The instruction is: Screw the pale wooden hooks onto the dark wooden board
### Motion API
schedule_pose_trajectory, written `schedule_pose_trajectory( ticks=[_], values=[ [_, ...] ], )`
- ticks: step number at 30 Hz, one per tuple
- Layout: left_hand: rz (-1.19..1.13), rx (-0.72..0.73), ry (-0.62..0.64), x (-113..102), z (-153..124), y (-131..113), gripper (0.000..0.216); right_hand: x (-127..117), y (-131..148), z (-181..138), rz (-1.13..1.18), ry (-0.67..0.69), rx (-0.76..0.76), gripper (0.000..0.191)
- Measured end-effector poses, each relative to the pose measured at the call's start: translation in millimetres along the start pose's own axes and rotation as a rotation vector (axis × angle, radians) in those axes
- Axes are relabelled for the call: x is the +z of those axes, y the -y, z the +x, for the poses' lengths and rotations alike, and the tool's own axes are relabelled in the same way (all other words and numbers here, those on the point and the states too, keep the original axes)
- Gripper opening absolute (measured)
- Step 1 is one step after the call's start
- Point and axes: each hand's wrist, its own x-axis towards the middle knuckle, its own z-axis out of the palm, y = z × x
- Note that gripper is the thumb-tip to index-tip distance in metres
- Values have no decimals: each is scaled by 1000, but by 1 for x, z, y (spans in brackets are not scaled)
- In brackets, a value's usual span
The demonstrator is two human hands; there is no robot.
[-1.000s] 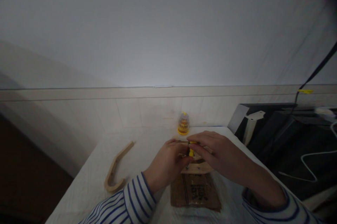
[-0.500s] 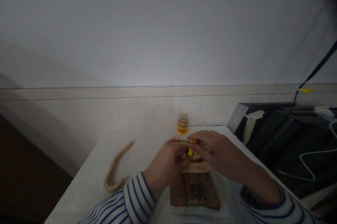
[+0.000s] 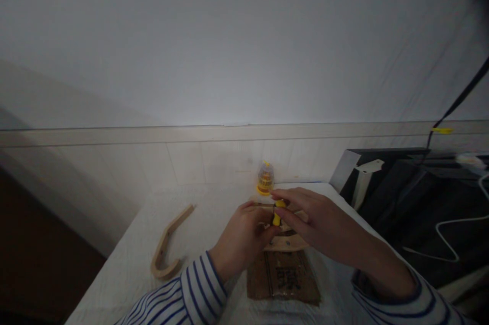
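Note:
My right hand (image 3: 305, 213) pinches the top of a small yellow screwdriver (image 3: 277, 217) between thumb and fingers, and the tool stands roughly upright. Closed around the near-left side of a light wooden piece (image 3: 288, 243) is my left hand (image 3: 248, 233), its fingertips close to the screwdriver's lower part. The wooden piece has a curved front bar with small metal screws or holes. Both hands hide much of it, and the screwdriver's tip is out of sight. Under it lies a brown printed packet or board (image 3: 282, 276).
A J-shaped wooden part (image 3: 162, 248) lies on the white-covered table (image 3: 130, 264) at left. A yellow screwdriver set case (image 3: 265, 180) with a clear cover stands by the wall. Dark panels (image 3: 405, 197) and a white cable (image 3: 439, 238) are beyond the table's right edge.
My right fingers have shifted slightly around the yellow screwdriver, which shows a little more of its top. My left hand and the wooden piece stay nearly in place.

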Motion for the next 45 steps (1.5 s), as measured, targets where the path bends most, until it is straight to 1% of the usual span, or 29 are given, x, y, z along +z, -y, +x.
schedule_pose_trajectory(
  ticks=[7, 16, 23, 30, 34, 36, 39, 42, 45],
  values=[
    [36, 22, 38, -2, 0, -1, 9, -4, 1, 1, -18, 72, -20, 26],
    [10, 74, 76, -3, -1, 1, 9, -2, -1, 1, -15, 75, -23, 20],
    [-30, 117, 71, -2, -1, 2, 12, 1, -2, 1, -62, 58, -40, 18],
    [11, 31, 5, 1, 0, 1, 14, -1, 1, 1, -53, 66, -24, 16],
    [32, -10, -40, 3, 0, 1, 10, 0, 2, 1, -53, 83, -23, 16],
    [29, -16, -40, 3, 0, 1, 7, 1, 2, 2, -54, 79, -24, 17],
    [20, -6, -35, 4, 0, 2, 9, 3, 1, 1, -32, 70, -9, 20],
    [23, 5, -48, 3, 0, 3, 8, 3, 1, 0, 15, 56, 9, 26],
    [29, -2, -12, 2, 0, 3, 3, 0, 0, -1, 36, 46, 26, 30]
  ],
)
